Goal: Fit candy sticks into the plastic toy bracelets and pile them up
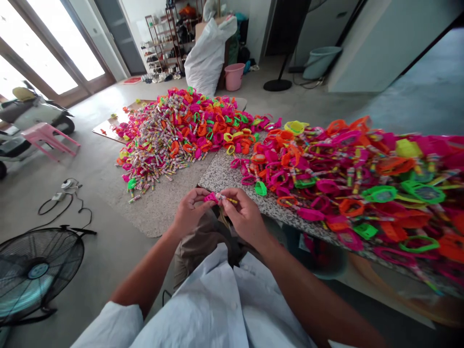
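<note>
Left hand (190,210): closed, fingertips gripping a small pink piece (210,197); part of the piece covered by the fingers, its full shape not readable. Right hand (249,217): closed, thumb and fingers pinching a slim stick (227,198), whitish towards the pink piece and yellow towards the palm; partly hidden by the fingers. Both items meet between the hands, above the lap, just beside the near edge of the bench; whether they are joined cannot be told.

Bench (224,176): speckled stone top, mostly covered at the right of the view; far right end blurred.

Near heap (326,179): pink, orange, green and yellow plastic pieces, mixed with slim sticks; lies on the bench, cut off by the right edge of the view, lower layers buried.

Far heap (181,125): similar colours, sticks massed on its near side; its base covers much of the surface beneath. A pale board (110,126) shows at its far left, mostly hidden.

Tub (322,256): below the bench, dim, upper part concealed; pink contents indistinct.

Fan (38,270): black, on the floor, cut off at the left edge.

Scooter (32,113): cut off at the left; partly behind a pink stool (45,133).

White sack (206,55): upright behind the far heap, contents unseen; pink bucket (235,76) beside it.
</note>
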Motion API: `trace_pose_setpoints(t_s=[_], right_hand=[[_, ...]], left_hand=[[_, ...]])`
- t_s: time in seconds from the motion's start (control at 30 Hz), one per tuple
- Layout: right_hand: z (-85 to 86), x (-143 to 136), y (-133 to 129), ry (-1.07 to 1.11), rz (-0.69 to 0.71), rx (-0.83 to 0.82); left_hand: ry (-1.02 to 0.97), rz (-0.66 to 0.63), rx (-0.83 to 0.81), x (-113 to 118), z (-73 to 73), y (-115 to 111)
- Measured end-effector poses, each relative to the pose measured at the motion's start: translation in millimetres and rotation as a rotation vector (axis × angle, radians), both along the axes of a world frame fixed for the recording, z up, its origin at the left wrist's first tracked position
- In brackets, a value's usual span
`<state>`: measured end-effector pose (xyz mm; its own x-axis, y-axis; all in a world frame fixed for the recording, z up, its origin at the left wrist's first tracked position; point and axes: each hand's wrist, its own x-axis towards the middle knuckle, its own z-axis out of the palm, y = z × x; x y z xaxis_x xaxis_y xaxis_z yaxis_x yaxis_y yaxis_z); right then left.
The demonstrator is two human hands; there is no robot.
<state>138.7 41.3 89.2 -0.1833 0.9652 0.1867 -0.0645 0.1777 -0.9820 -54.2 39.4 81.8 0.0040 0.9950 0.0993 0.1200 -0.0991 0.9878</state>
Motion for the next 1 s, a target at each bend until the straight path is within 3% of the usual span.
trace_pose_setpoints(t_s=[0.23,0.43,0.57,0.77,1.0], right_hand=[[7.8,0,-1,0.1,0.06,-0.121],[-2.8,2,1,0.043,0.036,-0.108],[-7.3,4,1,-0.013,0.033,-0.085],[-6.3,3,5,0.043,0.067,-0.176],[-1.5,5,11,0.103,0.1,-0.253]], left_hand=[[0.246,0.0,0.172,2,18.6,1],[0.405,-0.102,0.335,1,18.9,5],[0.533,-0.182,0.331,-4,16.1,3],[0.486,-0.132,0.296,-5,9.9,0],[0.593,-0.237,0.352,-9,18.2,0]])
